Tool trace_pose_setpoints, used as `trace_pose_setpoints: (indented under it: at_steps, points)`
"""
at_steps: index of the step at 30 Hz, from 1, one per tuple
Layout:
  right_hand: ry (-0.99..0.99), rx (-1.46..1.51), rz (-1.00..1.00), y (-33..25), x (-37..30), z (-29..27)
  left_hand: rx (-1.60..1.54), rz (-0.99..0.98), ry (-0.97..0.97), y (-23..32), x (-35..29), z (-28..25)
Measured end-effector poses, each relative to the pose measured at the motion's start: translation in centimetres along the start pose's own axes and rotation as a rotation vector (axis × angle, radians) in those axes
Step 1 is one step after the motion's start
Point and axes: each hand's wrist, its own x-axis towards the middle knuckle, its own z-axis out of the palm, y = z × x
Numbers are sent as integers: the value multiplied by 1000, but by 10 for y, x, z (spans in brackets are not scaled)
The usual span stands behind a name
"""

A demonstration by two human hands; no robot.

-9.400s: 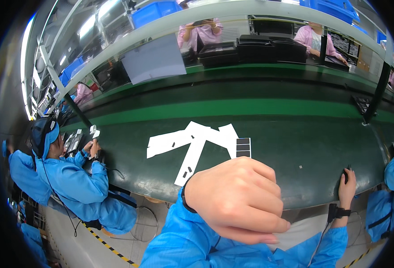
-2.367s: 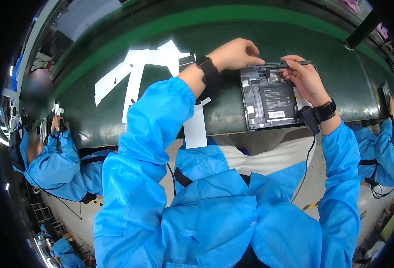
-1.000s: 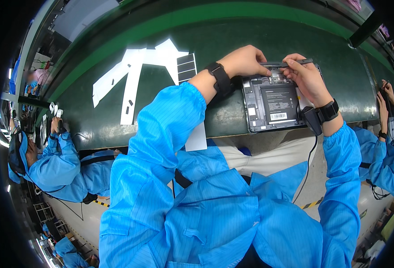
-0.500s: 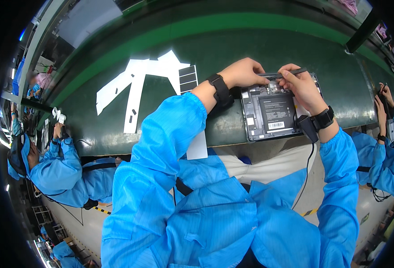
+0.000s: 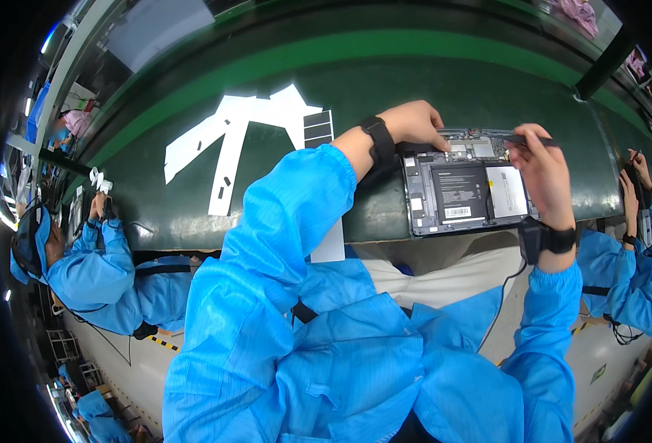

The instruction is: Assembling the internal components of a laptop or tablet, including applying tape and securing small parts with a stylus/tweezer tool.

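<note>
An opened tablet (image 5: 419, 210) lies near the table's front edge, its inside facing up. It shows a black labelled battery (image 5: 459, 184), a silver-grey block (image 5: 508, 190) beside that, and a circuit board (image 5: 481, 148) along the far side. My left hand (image 5: 414, 124) is bent over the tablet's far left corner, thumb down at the board's left end; its other fingertips are partly hidden. At the far right corner, my right hand (image 5: 546, 173) pinches a slim dark tool (image 5: 541, 141). The tool's exact kind is unclear.
White sheets and strips (image 5: 226, 159) with small black pieces lie on the green table (image 5: 370, 88) to the left. A strip with black rectangles (image 5: 317, 125) is near my left forearm. Co-workers in blue sit at left (image 5: 90, 258) and right (image 5: 629, 266). A cable (image 5: 505, 284) hangs from my right wrist.
My right hand has moved right with the dark tool, from over the middle of the board to the tablet's right corner, uncovering more of the board and silver block. My left hand stays at the far left corner.
</note>
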Motion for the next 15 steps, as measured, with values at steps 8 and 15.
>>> trace_pose_setpoints:
  at_steps: [8, 15]
  points:
    - [205, 65, -113, 13, -66, 2, 426, 42, 170, 8, -40, 0]
    - [172, 60, -143, 51, -111, 75, 416, 68, 492, -11, -228, -24]
